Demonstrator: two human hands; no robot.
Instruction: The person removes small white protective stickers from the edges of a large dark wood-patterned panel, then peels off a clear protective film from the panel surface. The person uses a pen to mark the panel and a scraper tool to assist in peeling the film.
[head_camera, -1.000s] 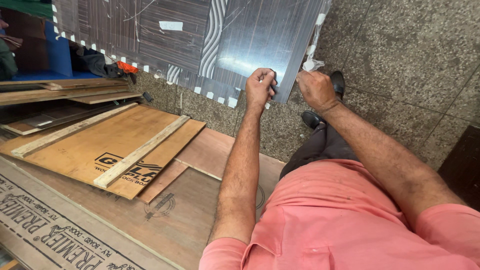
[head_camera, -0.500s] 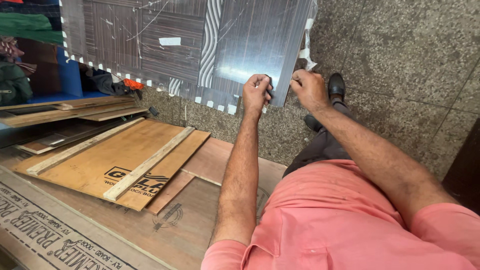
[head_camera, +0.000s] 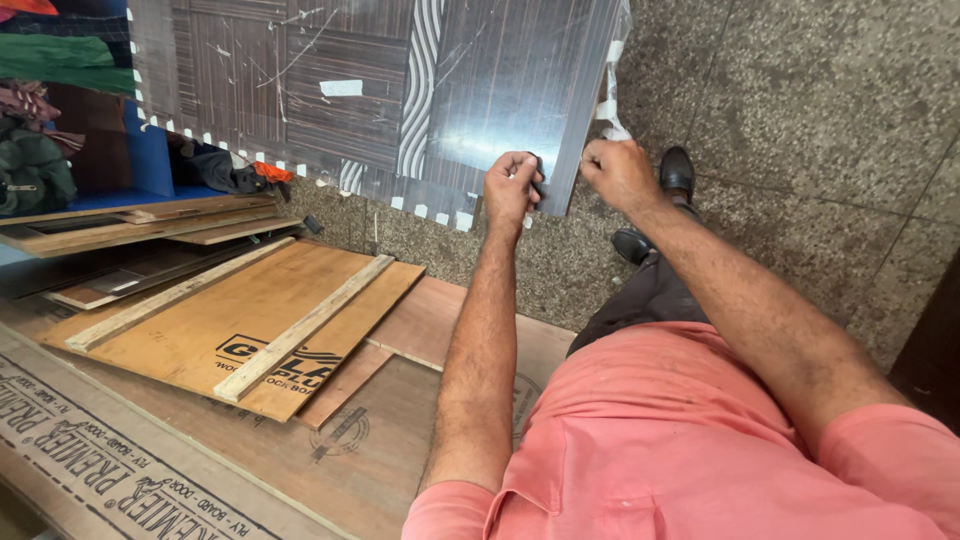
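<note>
A large dark laminate sheet (head_camera: 400, 90) with a glossy striped pattern stands upright at the top of the head view. My left hand (head_camera: 512, 185) grips its lower corner edge, fingers curled around it. My right hand (head_camera: 620, 172) is just to the right of that corner, pinching a thin clear film strip (head_camera: 612, 90) that hangs along the sheet's right edge. Both arms reach forward from my pink shirt.
Plywood boards (head_camera: 250, 320) with wooden battens lie stacked on the floor at left. More boards (head_camera: 130, 225) lean further back, near cloth bundles (head_camera: 35, 170). Speckled stone floor (head_camera: 800, 120) spreads to the right. My black shoes (head_camera: 660, 205) stand below the sheet.
My hands have stayed at the sheet's lower corner. The right hand has shifted slightly left toward the edge, and the view has tilted a little.
</note>
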